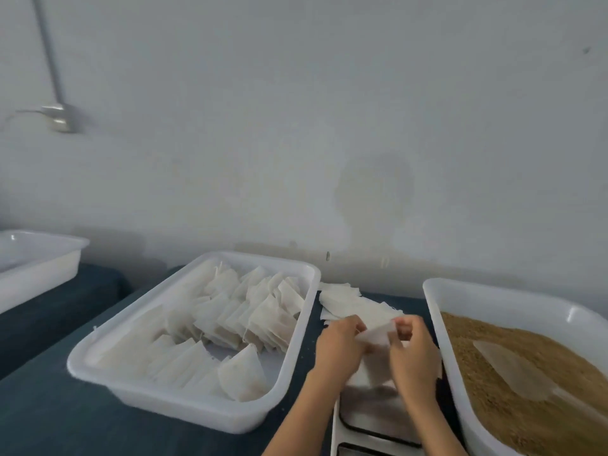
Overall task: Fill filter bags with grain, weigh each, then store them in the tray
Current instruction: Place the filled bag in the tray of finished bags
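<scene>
Head view: both hands worked one empty filter bag (pixel 378 337) over the scale (pixel 378 419), which sat at the near edge of the worktop (pixel 49 416) betw. the two big trays. Left hand (pixel 342 343) pinched the bag's left edge; right hand (pixel 413 350) pinched its right edge, fingers curled on the paper. Judged: they were prob. pulling the mouth open, no grain in it yet. Storage tray (pixel 197 406), left of the hands, held rows of filled bags (pixel 250 311). Grain tray (pixel 437 324) at the right, w/ a pale translucent scoop (pixel 513 370) lying in the grain (pixel 493 390). Spare-bag pile (pixel 348 304) lay on the worktop behind the hands, toward the wall edge. Risks, as judgement: thin paper could tear if edges were pulled apart too hard; two layers might stick, so mouth opens only partly and grain spills onto scale or worktop, skewing the wt; hands resting near the pan could disturb the reading. Motion blur hid fingertip detail. Second white tray (pixel 39 258) at the far left corner, contents not seen.
</scene>
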A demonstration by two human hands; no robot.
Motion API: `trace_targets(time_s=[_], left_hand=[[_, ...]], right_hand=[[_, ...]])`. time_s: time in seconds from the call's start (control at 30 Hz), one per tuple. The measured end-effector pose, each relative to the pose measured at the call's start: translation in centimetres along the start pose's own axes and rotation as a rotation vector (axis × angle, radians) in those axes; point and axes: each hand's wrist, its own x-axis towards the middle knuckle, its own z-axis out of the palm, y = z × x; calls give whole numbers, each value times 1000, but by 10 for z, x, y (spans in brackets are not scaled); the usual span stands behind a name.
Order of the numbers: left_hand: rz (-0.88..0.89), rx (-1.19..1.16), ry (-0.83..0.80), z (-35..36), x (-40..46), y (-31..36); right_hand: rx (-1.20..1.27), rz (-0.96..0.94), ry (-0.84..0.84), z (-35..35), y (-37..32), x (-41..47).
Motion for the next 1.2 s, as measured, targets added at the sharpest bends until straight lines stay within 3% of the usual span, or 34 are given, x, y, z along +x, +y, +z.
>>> trace_targets(time_s=[0.13,0.3,0.47,0.67,0.8,0.93,1.03,1.2], left_hand=[[7,25,113,-52,0,1],[-23,111,237,-132,4,-38],[-206,146,195,-191,7,-95],[-405,159,200,-219,7,-158],[-538,200,202,-225,4,-189],[-661,292,20,-234,-2,-200],[-635,567,56,-229,-3,-206],[-558,701,49,-224,-3,-206]], right_hand=[[108,-125,-15,20,-52,7],[218,-182,-216,75,-109,7],[296,-181,-487,135,-141,-9],[140,-91,-680,202,-159,-33],[36,-36,-966,228,-158,-55],[-27,-24,-1265,240,-154,-72],[-129,-126,-1410,242,-153,-76],[-196,-171,-1456,245,-151,-75]])
